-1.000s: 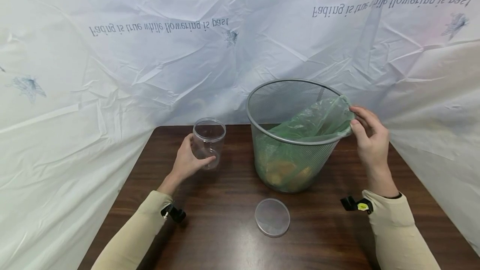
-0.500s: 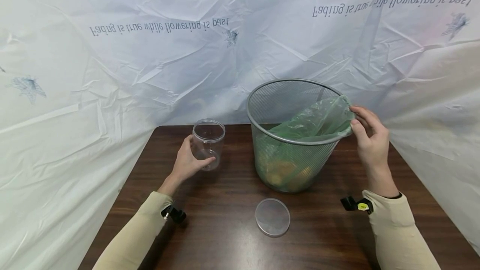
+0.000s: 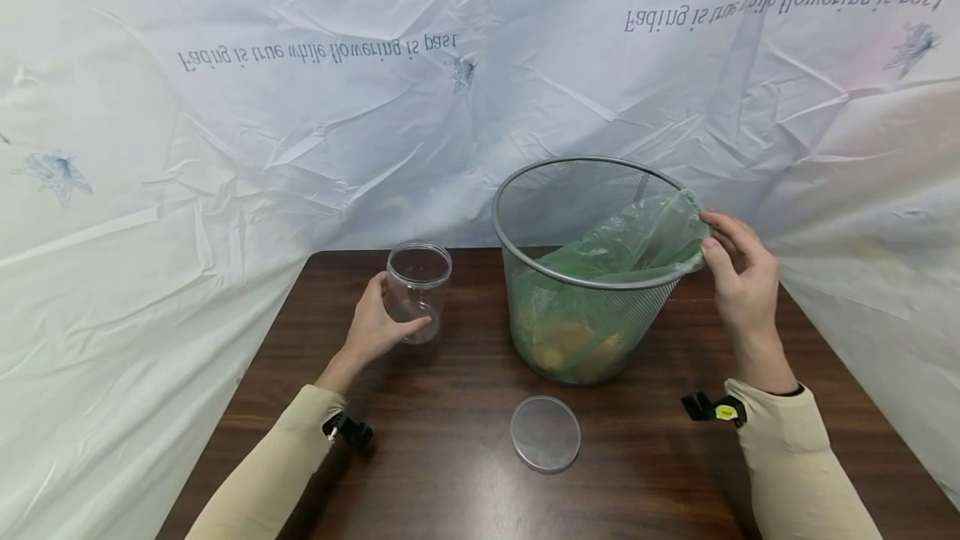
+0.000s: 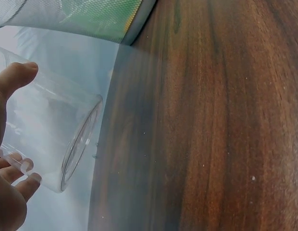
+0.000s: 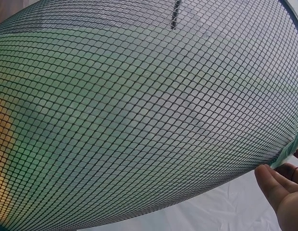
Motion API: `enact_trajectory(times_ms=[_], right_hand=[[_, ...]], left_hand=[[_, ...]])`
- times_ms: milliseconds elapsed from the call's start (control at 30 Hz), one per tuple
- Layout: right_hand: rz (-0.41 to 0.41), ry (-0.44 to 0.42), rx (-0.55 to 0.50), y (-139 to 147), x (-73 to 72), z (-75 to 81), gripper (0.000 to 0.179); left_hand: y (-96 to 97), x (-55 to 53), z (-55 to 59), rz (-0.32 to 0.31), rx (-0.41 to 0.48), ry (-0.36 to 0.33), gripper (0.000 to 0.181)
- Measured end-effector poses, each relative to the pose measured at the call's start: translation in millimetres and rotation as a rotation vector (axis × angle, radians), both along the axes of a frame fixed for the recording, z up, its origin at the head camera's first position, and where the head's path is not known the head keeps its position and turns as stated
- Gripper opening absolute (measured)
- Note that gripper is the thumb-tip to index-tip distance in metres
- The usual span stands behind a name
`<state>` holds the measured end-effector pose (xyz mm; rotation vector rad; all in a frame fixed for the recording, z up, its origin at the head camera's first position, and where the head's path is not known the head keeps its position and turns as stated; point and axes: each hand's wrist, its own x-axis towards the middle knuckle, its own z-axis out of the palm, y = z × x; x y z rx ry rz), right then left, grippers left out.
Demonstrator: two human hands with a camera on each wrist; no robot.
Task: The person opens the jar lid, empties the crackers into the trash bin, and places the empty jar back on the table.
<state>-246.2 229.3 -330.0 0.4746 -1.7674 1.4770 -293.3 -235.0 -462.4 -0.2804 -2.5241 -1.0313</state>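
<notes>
On the left of the table, my left hand (image 3: 378, 323) grips a clear plastic jar (image 3: 418, 294) with no lid on it, thumb on the near side. The left wrist view shows the jar's base (image 4: 81, 144) lifted off the wood and the fingers round its wall. To the right, my right hand (image 3: 742, 273) pinches the edge of a thin green plastic bag (image 3: 637, 236) at the right rim of a grey mesh wastebasket (image 3: 592, 282). Yellowish-orange things, too blurred to name, lie at the bottom inside the bag. The right wrist view has thumb and fingers at the rim.
A round clear lid (image 3: 545, 434) lies flat on the dark wooden table (image 3: 450, 473) in front of the wastebasket. White printed sheeting (image 3: 337, 132) hangs behind the table and along both sides. The wastebasket stands between the two hands near the back edge.
The jar in my left hand has shifted and tilted very slightly, its rim a touch lower in the head view. My right hand, the bag, the wastebasket and the lid look the same.
</notes>
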Motion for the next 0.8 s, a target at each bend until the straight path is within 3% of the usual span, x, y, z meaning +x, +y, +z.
enact_trajectory(times_ms=[800], right_hand=[[0.007, 0.0, -0.019, -0.4, -0.7, 2.1, 0.03]], left_hand=[[-1.4, 1.9, -3.7, -0.006, -0.022, -0.04, 0.102]])
